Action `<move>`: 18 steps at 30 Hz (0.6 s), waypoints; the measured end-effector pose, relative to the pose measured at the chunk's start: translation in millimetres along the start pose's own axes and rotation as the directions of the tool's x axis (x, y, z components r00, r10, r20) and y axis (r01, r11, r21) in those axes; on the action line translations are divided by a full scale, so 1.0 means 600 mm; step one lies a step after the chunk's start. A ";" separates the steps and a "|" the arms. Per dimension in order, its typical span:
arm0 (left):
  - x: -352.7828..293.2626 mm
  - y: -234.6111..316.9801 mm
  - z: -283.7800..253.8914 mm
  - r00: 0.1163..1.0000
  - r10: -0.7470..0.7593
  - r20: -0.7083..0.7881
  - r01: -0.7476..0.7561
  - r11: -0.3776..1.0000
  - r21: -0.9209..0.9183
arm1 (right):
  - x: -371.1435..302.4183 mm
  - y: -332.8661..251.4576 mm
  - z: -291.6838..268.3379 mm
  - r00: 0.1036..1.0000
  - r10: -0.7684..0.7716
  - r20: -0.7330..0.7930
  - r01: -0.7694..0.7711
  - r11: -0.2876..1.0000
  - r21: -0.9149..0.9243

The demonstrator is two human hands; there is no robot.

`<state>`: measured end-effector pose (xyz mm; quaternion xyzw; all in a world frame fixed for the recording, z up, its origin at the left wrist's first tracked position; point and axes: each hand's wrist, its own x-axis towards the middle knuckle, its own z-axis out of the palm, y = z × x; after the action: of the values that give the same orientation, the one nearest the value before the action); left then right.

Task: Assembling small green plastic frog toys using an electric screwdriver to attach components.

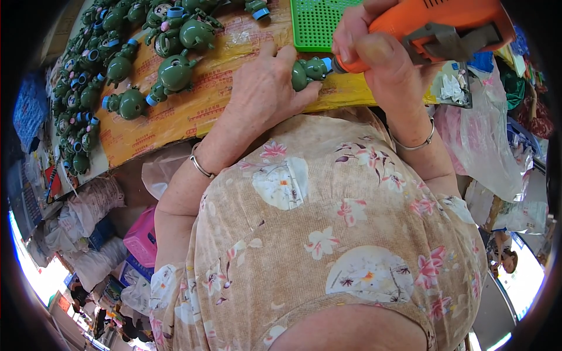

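Note:
My left hand point(263, 82) lies on the table's near side, closed around a small glossy green toy figure point(305, 72). A light blue ring shows at the figure's right end. In my right hand point(391, 67) is an orange power screwdriver point(445, 26) with a dark grip part, held on its side. Its orange nose points left and meets the blue end of the toy; the bit itself is hidden. Several similar green toy figures point(175, 73) with blue rings and a few pink parts lie in a heap left of my left hand.
A green perforated plastic basket point(298, 38) stands just beyond the held toy. Yellow-brown packing tape covers the tabletop point(202, 114). White scraps point(452, 89) lie at the table's right corner, beside hanging clear plastic bags point(486, 131). A pink container point(140, 237) and sacks sit below, left.

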<state>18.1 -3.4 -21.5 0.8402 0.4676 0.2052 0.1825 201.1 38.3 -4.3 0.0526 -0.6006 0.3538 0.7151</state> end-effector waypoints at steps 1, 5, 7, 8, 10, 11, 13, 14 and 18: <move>0.000 -0.001 0.000 1.000 0.002 0.000 -0.002 1.000 -0.004 | 0.003 -0.005 0.001 1.000 0.001 0.000 -0.001 1.000 0.000; 0.003 -0.005 0.004 1.000 0.005 0.005 -0.005 1.000 -0.012 | 0.005 0.004 -0.001 0.999 0.006 0.042 -0.009 0.997 0.079; 0.003 -0.009 0.002 0.998 0.053 -0.038 -0.054 0.998 -0.037 | 0.015 -0.019 0.019 0.997 -0.065 0.047 0.056 0.984 0.169; 0.002 -0.009 0.001 0.998 0.049 -0.040 -0.050 0.998 -0.038 | 0.036 -0.080 0.060 0.908 0.377 -0.183 -0.388 0.921 -0.027; 0.003 -0.005 -0.004 0.998 0.047 -0.031 -0.047 0.998 -0.028 | 0.034 -0.082 0.057 0.599 0.652 -0.465 -0.767 0.634 -0.100; 0.005 -0.002 -0.005 0.998 0.055 -0.026 -0.055 0.998 -0.025 | 0.008 -0.021 0.011 0.920 0.349 -0.180 -0.360 0.932 -0.036; 0.006 -0.002 -0.005 1.000 0.010 -0.016 -0.010 1.000 0.000 | -0.013 0.015 -0.011 0.992 -0.113 0.061 0.102 0.981 0.166; 0.006 -0.002 -0.005 1.000 0.011 -0.015 -0.011 1.000 0.002 | -0.015 0.013 -0.008 0.997 -0.077 0.030 0.071 0.981 0.179; 0.003 -0.006 -0.004 0.999 -0.017 -0.028 0.017 1.000 0.005 | 0.048 -0.119 0.078 0.590 0.677 -0.439 -0.787 0.603 -0.128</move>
<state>15.0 0.3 -20.8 0.8337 0.4778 0.2142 0.1753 204.2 -25.3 58.9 -0.3785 -0.4787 0.5240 0.5941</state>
